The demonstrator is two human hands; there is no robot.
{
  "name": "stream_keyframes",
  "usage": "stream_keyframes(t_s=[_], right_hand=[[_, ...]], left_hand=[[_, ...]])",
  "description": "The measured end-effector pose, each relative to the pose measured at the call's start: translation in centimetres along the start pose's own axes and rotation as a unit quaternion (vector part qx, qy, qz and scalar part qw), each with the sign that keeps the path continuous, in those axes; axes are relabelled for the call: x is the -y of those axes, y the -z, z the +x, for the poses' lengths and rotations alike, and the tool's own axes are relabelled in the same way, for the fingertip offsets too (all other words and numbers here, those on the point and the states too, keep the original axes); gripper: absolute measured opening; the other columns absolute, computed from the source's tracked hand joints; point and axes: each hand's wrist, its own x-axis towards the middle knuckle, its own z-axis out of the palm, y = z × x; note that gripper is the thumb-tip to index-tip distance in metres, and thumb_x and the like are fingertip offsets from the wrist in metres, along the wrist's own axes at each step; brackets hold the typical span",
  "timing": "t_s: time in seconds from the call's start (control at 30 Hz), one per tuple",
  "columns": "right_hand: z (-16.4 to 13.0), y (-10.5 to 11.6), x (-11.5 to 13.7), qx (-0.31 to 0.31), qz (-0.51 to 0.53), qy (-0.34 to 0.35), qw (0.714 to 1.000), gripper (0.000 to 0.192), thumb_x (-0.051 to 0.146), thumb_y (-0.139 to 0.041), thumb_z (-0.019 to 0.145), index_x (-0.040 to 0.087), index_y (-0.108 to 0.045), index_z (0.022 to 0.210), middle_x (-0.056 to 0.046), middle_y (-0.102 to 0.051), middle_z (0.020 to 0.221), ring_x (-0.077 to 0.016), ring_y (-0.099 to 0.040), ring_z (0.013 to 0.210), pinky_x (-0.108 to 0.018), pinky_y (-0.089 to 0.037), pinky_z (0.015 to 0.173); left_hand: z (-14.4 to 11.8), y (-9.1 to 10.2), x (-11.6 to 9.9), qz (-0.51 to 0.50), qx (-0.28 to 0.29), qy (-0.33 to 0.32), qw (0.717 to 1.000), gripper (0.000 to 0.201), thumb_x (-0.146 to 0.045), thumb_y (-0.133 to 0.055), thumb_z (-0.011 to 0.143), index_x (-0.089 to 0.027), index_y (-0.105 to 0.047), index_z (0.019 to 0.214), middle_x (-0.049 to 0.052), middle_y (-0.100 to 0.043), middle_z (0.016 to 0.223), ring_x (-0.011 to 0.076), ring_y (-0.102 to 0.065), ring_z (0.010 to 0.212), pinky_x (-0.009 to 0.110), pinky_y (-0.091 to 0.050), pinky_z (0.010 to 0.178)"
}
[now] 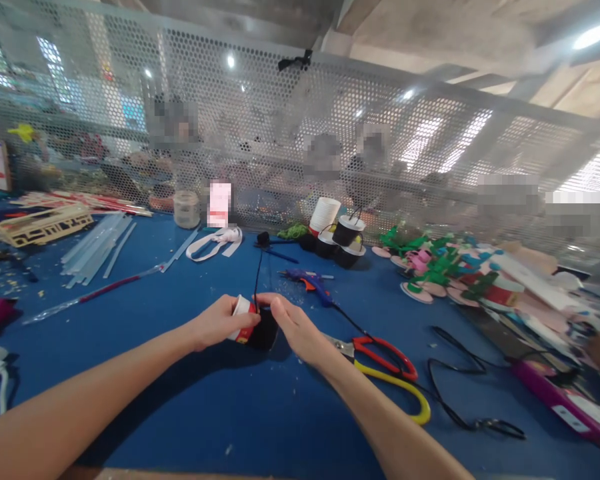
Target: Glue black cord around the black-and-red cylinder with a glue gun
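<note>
My left hand (220, 322) and my right hand (296, 328) both grip a small paper cup (254, 328) lying on its side just above the blue table (180, 400). The cup has a white rim, a red band and a black wrapped body. A thin black wire (257, 277) rises from the cup toward the far side of the table. My right thumb presses on the black part, my left fingers curl around the rim end.
Red and yellow handled scissors (385, 367) lie right of my right hand, with a black cable (460, 393) beyond. A blue glue gun (310, 281) lies behind the cup. Stacked black cups (345, 240), green foam pieces (430, 267), glue sticks (97, 250) and a perforated metal screen (280, 133) stand further back.
</note>
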Motion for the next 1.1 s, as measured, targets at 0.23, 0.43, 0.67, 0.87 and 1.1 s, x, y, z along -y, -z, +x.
stream_keyframes(t_s=[0.23,0.43,0.67,0.87,1.1], right_hand=[[-0.1,-0.4,0.4,-0.004,-0.01,0.059,0.998,0.045,0.045,-0.022,0.083,0.018,-0.055,0.096,-0.007,-0.053,0.108,-0.0143,-0.046,0.102,-0.03,-0.033,0.089],[1.3,4.0,-1.4,-0.199,-0.113,-0.046,0.972,0.036,0.037,-0.028,0.082,0.014,-0.053,0.093,-0.008,-0.061,0.088,-0.0157,-0.057,0.079,-0.028,-0.044,0.071],[3.7,8.8,-4.5,-0.212,-0.275,-0.217,0.912,0.019,0.021,-0.054,0.071,0.01,-0.057,0.086,-0.013,-0.058,0.09,-0.0236,-0.054,0.087,-0.036,-0.04,0.077],[4.9,7.2,-7.0,-0.175,-0.252,-0.272,0.912,0.025,0.026,-0.046,0.079,0.015,-0.049,0.102,-0.007,-0.051,0.103,-0.0164,-0.052,0.087,-0.035,-0.043,0.072],[2.0,7.7,-2.6,-0.2,-0.151,-0.192,0.949,0.032,0.021,-0.055,0.066,0.014,-0.046,0.095,-0.004,-0.06,0.076,-0.016,-0.058,0.063,-0.028,-0.045,0.056]], left_hand=[[-0.1,-0.9,0.4,-0.016,0.021,0.02,0.999,0.027,-0.035,-0.055,0.062,-0.013,-0.042,0.05,-0.007,-0.035,0.041,0.0037,-0.028,0.038,0.017,-0.02,0.039],[0.3,-0.3,0.1,-0.019,-0.053,0.034,0.998,0.024,-0.034,-0.055,0.06,-0.01,-0.052,0.057,-0.003,-0.049,0.046,0.007,-0.04,0.041,0.019,-0.028,0.043],[0.5,0.5,-0.1,-0.018,-0.051,0.003,0.999,0.024,-0.033,-0.053,0.062,-0.01,-0.052,0.054,-0.003,-0.048,0.044,0.007,-0.04,0.041,0.018,-0.028,0.043],[0.5,0.7,0.0,-0.016,-0.058,-0.003,0.998,0.025,-0.033,-0.049,0.064,-0.011,-0.053,0.053,-0.003,-0.047,0.042,0.0084,-0.041,0.04,0.02,-0.03,0.043],[0.9,0.7,0.3,-0.056,-0.081,0.009,0.995,0.022,-0.03,-0.049,0.061,-0.012,-0.049,0.049,-0.004,-0.044,0.041,0.0071,-0.039,0.039,0.019,-0.029,0.042]])
